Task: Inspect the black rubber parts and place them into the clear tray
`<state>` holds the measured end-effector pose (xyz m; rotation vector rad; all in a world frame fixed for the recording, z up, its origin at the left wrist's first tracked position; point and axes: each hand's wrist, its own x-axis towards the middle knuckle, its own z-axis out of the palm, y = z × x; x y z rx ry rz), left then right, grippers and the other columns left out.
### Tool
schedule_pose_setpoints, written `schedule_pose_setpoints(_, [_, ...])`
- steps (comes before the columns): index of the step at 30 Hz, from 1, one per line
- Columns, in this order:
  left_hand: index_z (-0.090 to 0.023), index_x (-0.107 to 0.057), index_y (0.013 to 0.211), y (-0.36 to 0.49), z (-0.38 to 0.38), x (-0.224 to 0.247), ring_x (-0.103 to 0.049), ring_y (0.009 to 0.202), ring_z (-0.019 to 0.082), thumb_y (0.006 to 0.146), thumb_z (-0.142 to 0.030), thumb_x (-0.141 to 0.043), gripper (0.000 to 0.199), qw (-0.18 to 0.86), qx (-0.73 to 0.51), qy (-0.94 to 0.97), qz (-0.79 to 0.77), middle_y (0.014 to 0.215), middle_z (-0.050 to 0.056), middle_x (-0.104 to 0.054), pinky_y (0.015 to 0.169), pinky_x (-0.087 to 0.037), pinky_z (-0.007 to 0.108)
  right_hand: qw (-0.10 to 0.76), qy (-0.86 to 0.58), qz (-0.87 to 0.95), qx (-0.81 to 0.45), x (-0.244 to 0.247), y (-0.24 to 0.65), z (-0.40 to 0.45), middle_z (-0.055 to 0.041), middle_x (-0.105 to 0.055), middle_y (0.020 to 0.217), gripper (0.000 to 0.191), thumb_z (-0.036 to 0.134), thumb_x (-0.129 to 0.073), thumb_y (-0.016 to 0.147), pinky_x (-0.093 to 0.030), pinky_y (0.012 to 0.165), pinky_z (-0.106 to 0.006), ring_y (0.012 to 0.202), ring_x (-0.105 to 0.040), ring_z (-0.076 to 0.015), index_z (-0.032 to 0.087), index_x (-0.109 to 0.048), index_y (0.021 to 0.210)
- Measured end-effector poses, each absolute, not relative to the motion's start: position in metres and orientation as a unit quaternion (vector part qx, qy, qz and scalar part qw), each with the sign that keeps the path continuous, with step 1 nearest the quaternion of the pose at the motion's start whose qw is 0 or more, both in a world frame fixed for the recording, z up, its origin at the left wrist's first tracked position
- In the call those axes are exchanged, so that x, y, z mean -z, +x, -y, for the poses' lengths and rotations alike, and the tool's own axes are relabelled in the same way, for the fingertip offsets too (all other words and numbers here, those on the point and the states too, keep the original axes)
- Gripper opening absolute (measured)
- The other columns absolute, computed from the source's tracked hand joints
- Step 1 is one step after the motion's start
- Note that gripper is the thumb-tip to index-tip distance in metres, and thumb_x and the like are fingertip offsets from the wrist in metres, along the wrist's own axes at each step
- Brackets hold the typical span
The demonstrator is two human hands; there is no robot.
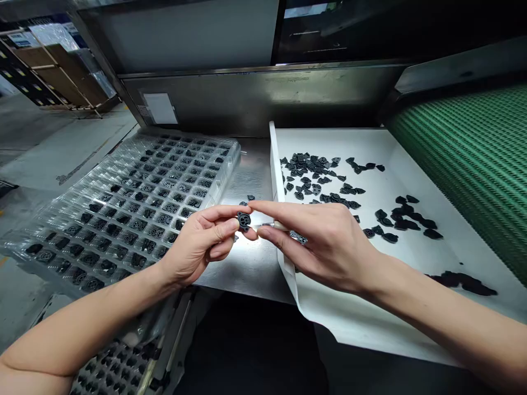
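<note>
Between the thumb and fingers of my left hand [201, 241] is a small black plastic part [244, 221], rounded with openings through its face. My right hand [329, 241] is closed on a slim tool [269, 224] with a metal tip and a pale handle. The tip points left, close to the part's edge; I cannot tell whether it touches. My right index fingertip meets the left hand's fingertip above the part. A few loose black pieces [251, 197] lie on the metal table [251, 274] just behind my hands.
At left stands a clear compartment tray [233, 156] filled with black parts. A white-lined, raised-edge tray [273, 164] at right holds scattered black parts [308, 164]. Beyond it runs a green mesh belt [473, 137]. A metal machine panel [230, 101] closes off the back.
</note>
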<state>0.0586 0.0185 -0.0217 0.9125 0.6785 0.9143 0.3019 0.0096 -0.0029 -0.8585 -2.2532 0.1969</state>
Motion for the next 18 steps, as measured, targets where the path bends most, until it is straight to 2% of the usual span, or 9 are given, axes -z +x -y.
schedule_pose_setpoints(6, [-0.02,-0.085,0.114,0.0597,-0.0192,0.0217,-0.039,0.045,0.0,0.093,-0.025,-0.084,0.022,0.749,-0.413,0.416,-0.307,0.08,0.007,-0.073,0.045,-0.024,0.015,0.344,-0.34,0.874,-0.051,0.0019,0.303,-0.0089,-0.0023,-0.082,0.11,0.025,0.025,-0.062,0.111,-0.053,0.069,-0.025,0.084,-0.077,-0.0145,0.021,-0.069,0.134])
schedule_pose_setpoints(13, [-0.019,-0.084,0.115,0.0599,-0.0186,0.0203,-0.039,0.045,0.0,0.094,-0.025,-0.083,0.022,0.753,-0.408,0.414,-0.31,0.087,0.01,-0.076,0.045,-0.022,0.016,0.345,-0.354,0.865,-0.087,0.0011,0.3019,-0.0117,-0.0024,-0.082,0.109,0.025,0.024,-0.06,0.111,-0.049,0.067,-0.025,0.078,-0.073,-0.0125,0.02,-0.072,0.132])
schedule_pose_setpoints(18, [-0.017,-0.083,0.119,0.059,-0.0191,0.0222,-0.038,0.046,0.001,0.094,-0.028,-0.082,0.027,0.758,-0.394,0.414,-0.314,0.092,0.012,-0.077,0.045,-0.021,0.018,0.378,-0.387,0.831,-0.129,-0.0016,0.2998,-0.0106,-0.0034,-0.081,0.097,0.025,0.028,-0.061,0.11,-0.047,0.061,-0.026,0.067,-0.067,-0.0113,0.019,-0.076,0.128])
